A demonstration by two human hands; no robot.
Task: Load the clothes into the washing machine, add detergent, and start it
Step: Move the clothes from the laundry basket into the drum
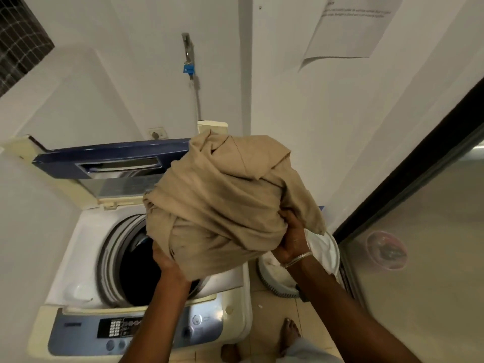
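Left grip (167, 262) and right grip (293, 238) both clutch the tan cloth bundle (225, 200) from below over the washer drum (136, 279); we judge it soft, light, floppy, best held bunched underneath.

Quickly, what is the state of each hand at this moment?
Left hand: closed, gripping the beige cloth bundle from below.
Right hand: closed, gripping the same bundle at its right side.

A beige cloth bundle (222, 205) hides the right side of the drum opening (136, 271) and the fingertips of the left hand (167, 265) and right hand (293, 239). The wall notice (348, 24) (top cut off) is too blurred to read, and the control panel (117, 328) labels are too small.
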